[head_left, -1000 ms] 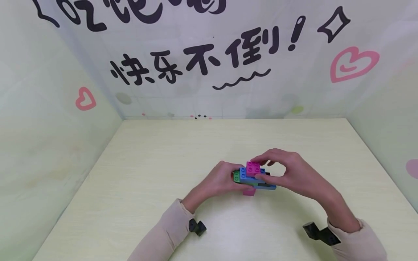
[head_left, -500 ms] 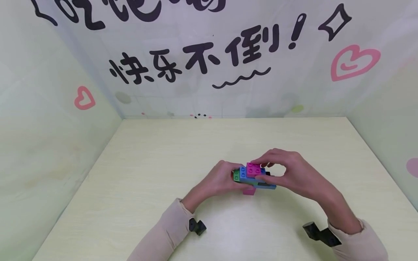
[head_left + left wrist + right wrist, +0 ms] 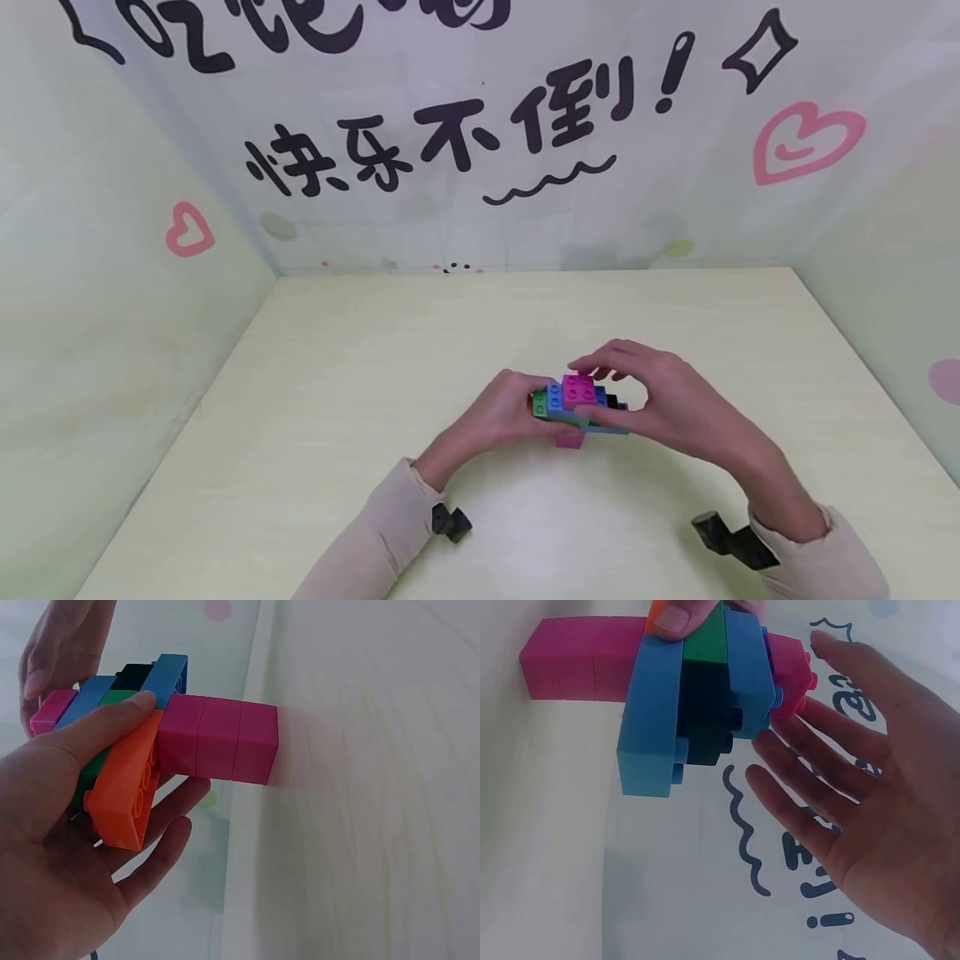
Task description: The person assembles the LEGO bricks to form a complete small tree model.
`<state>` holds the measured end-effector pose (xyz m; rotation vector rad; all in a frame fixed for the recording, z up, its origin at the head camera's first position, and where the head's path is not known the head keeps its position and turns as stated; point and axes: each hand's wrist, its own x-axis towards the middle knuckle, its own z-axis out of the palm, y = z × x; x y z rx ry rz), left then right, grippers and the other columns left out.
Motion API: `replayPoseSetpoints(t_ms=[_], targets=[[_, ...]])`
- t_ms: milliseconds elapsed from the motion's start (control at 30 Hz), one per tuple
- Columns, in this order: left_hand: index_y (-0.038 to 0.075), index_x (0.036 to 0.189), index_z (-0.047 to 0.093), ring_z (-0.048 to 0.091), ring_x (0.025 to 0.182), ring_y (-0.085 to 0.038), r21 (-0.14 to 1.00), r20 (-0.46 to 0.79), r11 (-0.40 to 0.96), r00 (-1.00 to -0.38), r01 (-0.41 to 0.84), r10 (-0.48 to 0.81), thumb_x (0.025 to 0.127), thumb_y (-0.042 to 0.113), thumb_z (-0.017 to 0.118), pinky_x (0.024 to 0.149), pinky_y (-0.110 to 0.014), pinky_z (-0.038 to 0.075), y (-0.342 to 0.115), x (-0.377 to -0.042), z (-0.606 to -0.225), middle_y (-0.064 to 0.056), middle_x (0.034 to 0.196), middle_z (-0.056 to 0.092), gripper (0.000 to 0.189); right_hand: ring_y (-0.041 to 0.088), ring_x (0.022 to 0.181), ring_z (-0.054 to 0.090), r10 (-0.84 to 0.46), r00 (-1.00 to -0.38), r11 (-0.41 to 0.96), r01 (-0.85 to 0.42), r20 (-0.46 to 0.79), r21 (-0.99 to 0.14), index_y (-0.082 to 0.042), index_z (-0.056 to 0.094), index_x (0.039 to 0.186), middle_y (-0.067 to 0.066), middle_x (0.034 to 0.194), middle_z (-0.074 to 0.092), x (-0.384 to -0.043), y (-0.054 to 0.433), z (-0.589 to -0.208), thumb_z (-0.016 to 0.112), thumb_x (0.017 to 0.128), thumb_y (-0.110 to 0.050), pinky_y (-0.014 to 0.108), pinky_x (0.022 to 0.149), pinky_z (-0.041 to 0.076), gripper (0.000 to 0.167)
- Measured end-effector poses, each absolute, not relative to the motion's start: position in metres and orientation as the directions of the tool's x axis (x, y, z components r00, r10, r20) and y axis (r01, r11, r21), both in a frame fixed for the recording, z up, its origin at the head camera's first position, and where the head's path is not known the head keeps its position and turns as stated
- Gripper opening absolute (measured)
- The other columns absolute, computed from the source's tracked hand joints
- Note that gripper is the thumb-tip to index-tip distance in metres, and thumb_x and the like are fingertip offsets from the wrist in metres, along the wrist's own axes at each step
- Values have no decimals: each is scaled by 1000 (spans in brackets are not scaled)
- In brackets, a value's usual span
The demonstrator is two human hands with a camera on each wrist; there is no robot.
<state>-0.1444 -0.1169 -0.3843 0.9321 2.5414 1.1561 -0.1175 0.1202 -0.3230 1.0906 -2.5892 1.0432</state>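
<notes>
My left hand [image 3: 510,408] grips a build of toy building bricks, thumb on one side and fingers on the other. A column of three pink bricks [image 3: 217,739] juts from its underside, close over the tabletop. Above that column lie an orange brick [image 3: 124,787] and a long blue brick [image 3: 649,720], then green [image 3: 705,645] and black [image 3: 701,742] bricks. On top, another blue brick [image 3: 555,400] carries a studded pink brick [image 3: 578,385]. My right hand [image 3: 667,400] frames this top brick, thumb and fingertips right at its sides, fingers fairly straight and spread in the right wrist view.
The pale wooden tabletop [image 3: 360,358] ends at a back wall sheet [image 3: 420,225] printed with black characters and hearts. Side walls [image 3: 105,292] stand left and right. Black devices [image 3: 735,542] sit at both sleeve cuffs.
The right thumb and index finger have shifted slightly left and spread a little wider about the top pink brick. The left hand keeps its grip; the head view has shifted slightly.
</notes>
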Motion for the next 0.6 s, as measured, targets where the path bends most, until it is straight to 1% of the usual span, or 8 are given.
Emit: replayPoseSetpoints(t_ms=[167, 267, 467, 600], targets=[[12, 105, 72, 59, 71, -2, 746, 70, 490, -785, 451, 616, 78, 23, 85, 63, -19, 50, -119, -144, -386, 10, 90, 70, 32, 5, 91, 60, -560, -731, 456, -665, 390, -592, -29, 70, 109, -16, 102, 60, -117, 116, -323, 83, 80, -22, 23, 65, 50, 32], [12, 105, 72, 59, 70, -2, 750, 70, 486, -784, 449, 617, 77, 24, 85, 63, -19, 50, -119, -143, -386, 10, 89, 71, 32, 4, 90, 60, -557, -737, 453, -656, 383, -603, -31, 71, 106, -16, 101, 61, -117, 116, -324, 83, 80, -22, 24, 66, 49, 30], [12, 103, 72, 58, 67, -1, 743, 77, 489, -784, 457, 616, 77, 23, 86, 62, -18, 50, -119, -143, -387, 12, 85, 69, 31, 3, 92, 60, -553, -759, 465, -624, 344, -628, -30, 71, 106, -16, 102, 60, -117, 114, -324, 81, 83, -25, 25, 69, 50, 26], [13, 102, 71, 57, 66, -1, 734, 85, 492, -782, 469, 618, 78, 24, 85, 61, -18, 49, -119, -144, -388, 14, 82, 68, 30, 2, 90, 59, -551, -756, 469, -631, 354, -618, -29, 71, 106, -15, 101, 59, -116, 112, -324, 81, 83, -26, 24, 66, 49, 25]])
